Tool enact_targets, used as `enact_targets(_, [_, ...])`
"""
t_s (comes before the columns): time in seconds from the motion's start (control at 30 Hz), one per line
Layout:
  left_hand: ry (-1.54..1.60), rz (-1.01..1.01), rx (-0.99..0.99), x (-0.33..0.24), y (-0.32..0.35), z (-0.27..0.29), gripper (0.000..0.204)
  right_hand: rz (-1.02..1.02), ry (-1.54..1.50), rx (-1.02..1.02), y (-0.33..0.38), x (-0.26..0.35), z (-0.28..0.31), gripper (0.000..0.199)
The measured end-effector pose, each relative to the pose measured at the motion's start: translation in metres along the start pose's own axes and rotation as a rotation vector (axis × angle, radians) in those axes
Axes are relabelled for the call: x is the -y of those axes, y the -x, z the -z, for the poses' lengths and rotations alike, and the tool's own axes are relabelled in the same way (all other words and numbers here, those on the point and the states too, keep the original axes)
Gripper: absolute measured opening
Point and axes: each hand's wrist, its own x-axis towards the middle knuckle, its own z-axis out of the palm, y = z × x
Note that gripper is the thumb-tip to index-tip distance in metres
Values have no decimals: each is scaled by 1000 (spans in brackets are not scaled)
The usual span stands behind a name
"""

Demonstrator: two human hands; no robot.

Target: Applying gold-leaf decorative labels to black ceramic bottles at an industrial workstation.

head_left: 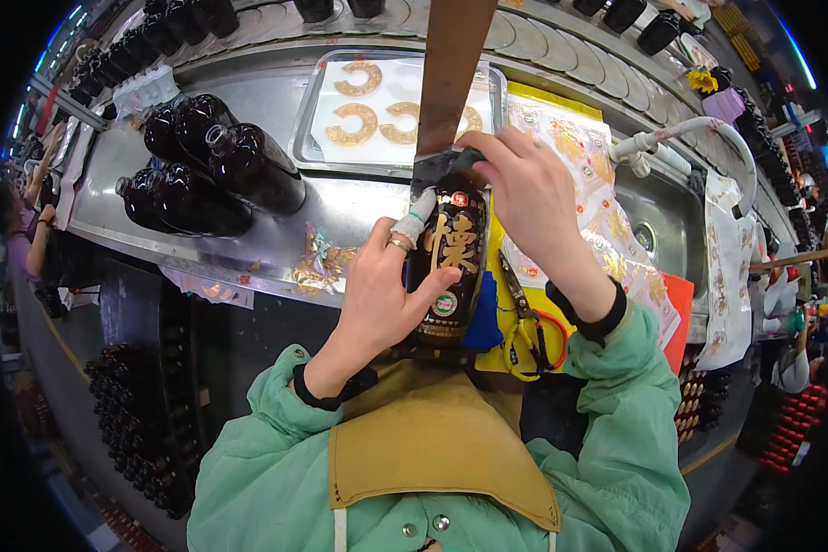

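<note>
A dark glass bottle (446, 262) with gold lettering, a small red label and a round green-white seal lies in front of me, its neck pointing away. My left hand (377, 290) grips its left side, thumb across the front; one finger wears a white wrap. At the neck end, my right hand (524, 175) is bent with thumb and fingers pinched together; whatever they pinch is mostly hidden. Red-and-yellow-handled scissors (531, 336) lie on a yellow sheet to the right of the bottle, beside a blue cloth (485, 313).
Several dark bottles (258, 170) stand on the steel counter (331, 207) at left. A tray (308, 138) of gold C-shaped labels lies beyond, near an upright brown board (449, 74). Right are gold-printed sheets (598, 216), a sink (649, 235) and a white curved pipe (741, 152). Behind runs a slat conveyor (543, 41).
</note>
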Motion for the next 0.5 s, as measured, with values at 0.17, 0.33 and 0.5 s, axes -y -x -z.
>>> enact_targets(0.17, [206,63,62,14,6,9,61,34,-57,82,-7,7,12,29])
enact_targets(0.33, [582,213,139,25,12,9,92,1,-215,75,13,1,8,25])
enact_targets(0.5, [715,369,138,24,19,13,111,371,6,-63,20,44,20,26])
